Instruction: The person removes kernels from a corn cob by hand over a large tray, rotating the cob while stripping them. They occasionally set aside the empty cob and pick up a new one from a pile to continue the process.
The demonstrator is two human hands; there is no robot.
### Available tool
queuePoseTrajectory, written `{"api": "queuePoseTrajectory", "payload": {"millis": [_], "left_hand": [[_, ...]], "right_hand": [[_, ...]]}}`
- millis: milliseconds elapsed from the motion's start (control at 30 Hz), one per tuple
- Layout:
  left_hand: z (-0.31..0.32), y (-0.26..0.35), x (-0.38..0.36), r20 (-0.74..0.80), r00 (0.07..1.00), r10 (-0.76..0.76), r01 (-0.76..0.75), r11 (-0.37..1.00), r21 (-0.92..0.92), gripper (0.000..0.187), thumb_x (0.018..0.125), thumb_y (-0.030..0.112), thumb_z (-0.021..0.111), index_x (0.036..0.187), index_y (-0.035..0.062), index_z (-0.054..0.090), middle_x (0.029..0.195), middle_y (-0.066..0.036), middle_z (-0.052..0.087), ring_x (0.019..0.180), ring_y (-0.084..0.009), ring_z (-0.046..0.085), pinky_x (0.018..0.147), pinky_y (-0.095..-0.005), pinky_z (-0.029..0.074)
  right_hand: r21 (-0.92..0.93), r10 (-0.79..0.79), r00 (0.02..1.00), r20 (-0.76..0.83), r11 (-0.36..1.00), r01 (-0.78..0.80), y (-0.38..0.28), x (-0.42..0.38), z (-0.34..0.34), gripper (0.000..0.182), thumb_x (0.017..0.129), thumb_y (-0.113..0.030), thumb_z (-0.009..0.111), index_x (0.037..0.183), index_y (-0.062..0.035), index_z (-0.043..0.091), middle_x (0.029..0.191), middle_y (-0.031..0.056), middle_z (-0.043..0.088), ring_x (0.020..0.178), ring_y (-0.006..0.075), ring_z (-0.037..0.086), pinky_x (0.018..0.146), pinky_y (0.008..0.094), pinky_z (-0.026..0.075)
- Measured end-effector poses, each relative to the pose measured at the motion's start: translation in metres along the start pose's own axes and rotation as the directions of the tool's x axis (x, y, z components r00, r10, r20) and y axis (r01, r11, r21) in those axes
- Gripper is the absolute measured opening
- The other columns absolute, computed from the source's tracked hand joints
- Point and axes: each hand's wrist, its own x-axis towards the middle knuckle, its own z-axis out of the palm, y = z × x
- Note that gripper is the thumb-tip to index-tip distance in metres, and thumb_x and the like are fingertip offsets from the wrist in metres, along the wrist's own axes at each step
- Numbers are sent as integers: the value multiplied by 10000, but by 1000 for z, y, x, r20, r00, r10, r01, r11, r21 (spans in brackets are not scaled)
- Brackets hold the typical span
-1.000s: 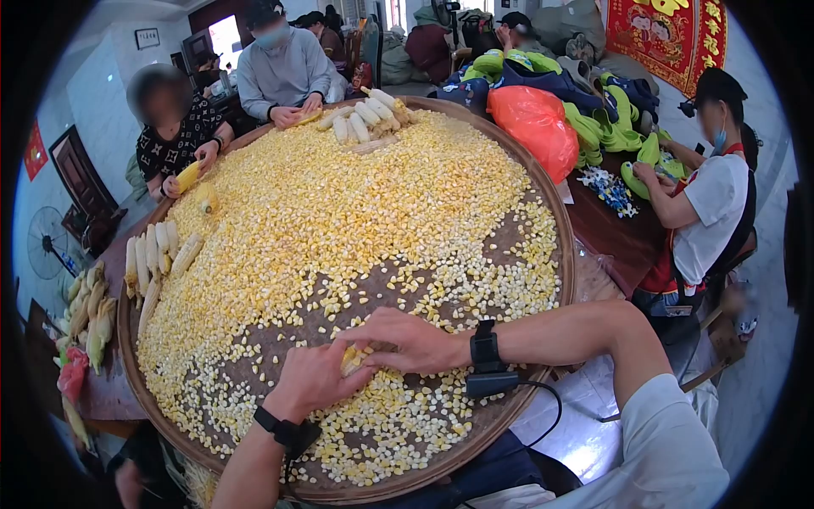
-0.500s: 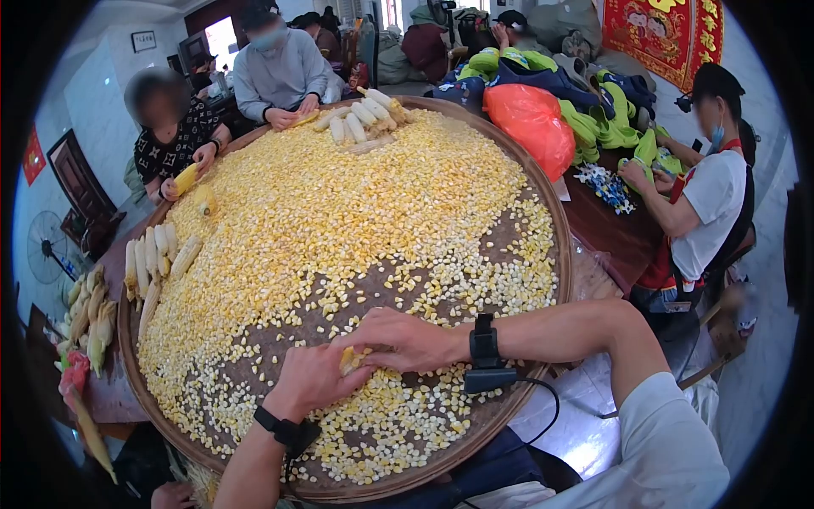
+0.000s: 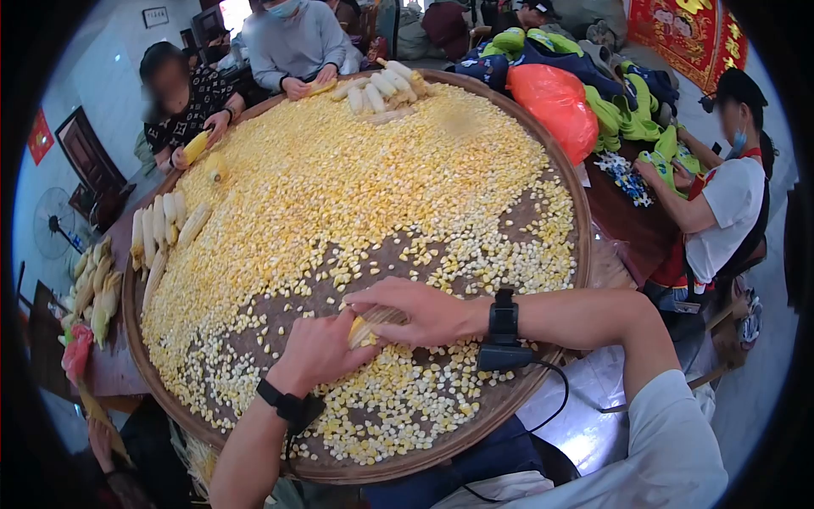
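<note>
A partly hidden corn cob (image 3: 362, 332) lies between my two hands above a big round tray (image 3: 570, 327). My left hand (image 3: 315, 349) is closed around its near left side, thumb along the bottom. Curved over the cob from the right is my right hand (image 3: 417, 312), its fingers and thumb against it; the bare side and some yellow kernels show between them. Under and around both hands lie loose corn kernels (image 3: 339, 187), thick toward the far side and sparser near me. Each of my wrists wears a black strap with a small device.
Stripped cobs (image 3: 157, 227) lie at the tray's left edge, more cobs (image 3: 383, 89) at the far edge. Two people across hold yellow corn. At right, a person handles green items beside a red plastic bag (image 3: 553, 110). Husked corn (image 3: 93, 288) is piled at left. A black cable hangs from my right wrist.
The camera view has shifted. My right hand has opened out somewhat over the cob, and more of the cob's bare side shows. My left hand keeps its hold.
</note>
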Motion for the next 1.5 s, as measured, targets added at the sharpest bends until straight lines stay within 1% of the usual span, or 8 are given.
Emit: {"api": "queuePoseTrajectory", "payload": {"millis": [167, 467, 667, 767, 867, 967, 1267, 1500], "left_hand": [[-1, -1, 0, -4, 999, 33, -33, 999, 17, 654, 941, 654, 698, 1116, 24, 673, 728, -210, 738, 670, -416, 736, 631, -532, 578], [3, -5, -1, -37, 996, 80, -80, 997, 16, 659, 955, 637, 690, 1140, 5, 650, 723, -201, 734, 682, -407, 742, 632, -527, 572], [11, -13, 0, 64, 995, 73, -73, 997, -7, 670, 951, 600, 689, 1318, 49, 589, 768, -194, 751, 726, -407, 749, 669, -537, 574], [7, -9, -1, 18, 997, 79, -79, 997, -20, 675, 942, 567, 684, 1386, 76, 552, 791, -189, 759, 743, -414, 751, 690, -551, 575], [11, -12, 0, 10, 997, 71, -70, 997, -9, 678, 930, 553, 679, 1384, 64, 559, 806, -193, 762, 748, -418, 751, 701, -562, 574], [11, -12, 0, 12, 998, 67, -67, 998, -19, 688, 924, 561, 672, 1372, 47, 575, 806, -207, 759, 750, -418, 752, 710, -563, 577], [11, -11, 0, 13, 999, -45, 45, 999, 6, 693, 911, 665, 672, 1042, -15, 684, 763, -233, 739, 743, -428, 750, 728, -552, 581], [13, -11, 1, 15, 998, -54, 53, 998, 18, 756, 907, 725, 660, 1021, -21, 702, 788, -248, 747, 762, -437, 755, 758, -555, 584]], "right_hand": [[83, 87, 996, 27, 993, -89, -5, 0, -1, 582, 961, -104, 726, 1527, -94, 588, 1240, 137, 728, 1175, 328, 673, 1046, 452, 538], [112, 94, 995, -26, 990, -91, -9, 0, -1, 616, 940, -41, 787, 1523, -155, 625, 1151, 79, 756, 1078, 249, 708, 947, 382, 584], [-9, -176, 980, 98, 984, 177, 7, 0, 0, 595, 940, -62, 777, 1509, -161, 633, 1154, 86, 738, 1070, 265, 692, 1011, 449, 520], [46, -2, 996, 86, 999, -2, -5, 0, -4, 574, 956, -125, 773, 1509, -135, 620, 1237, 102, 724, 1126, 283, 684, 1083, 468, 486], [19, -72, 996, -44, 997, 73, -6, 1, 3, 566, 967, -173, 772, 1504, -102, 608, 1299, 123, 709, 1184, 302, 676, 1112, 459, 482], [21, 2, 1000, 12, 1000, -2, -8, 0, 1, 557, 981, -176, 774, 1504, -81, 604, 1341, 131, 699, 1224, 309, 675, 1125, 449, 490], [83, 112, 993, 30, 990, -114, -6, 0, 1, 617, 973, -163, 808, 1547, -111, 588, 1241, 111, 723, 1209, 263, 685, 1043, 405, 544], [128, 148, 988, 48, 980, -153, -8, 1, 0, 628, 976, -147, 808, 1563, -160, 586, 1234, 92, 720, 1154, 255, 685, 1059, 398, 546]]}}
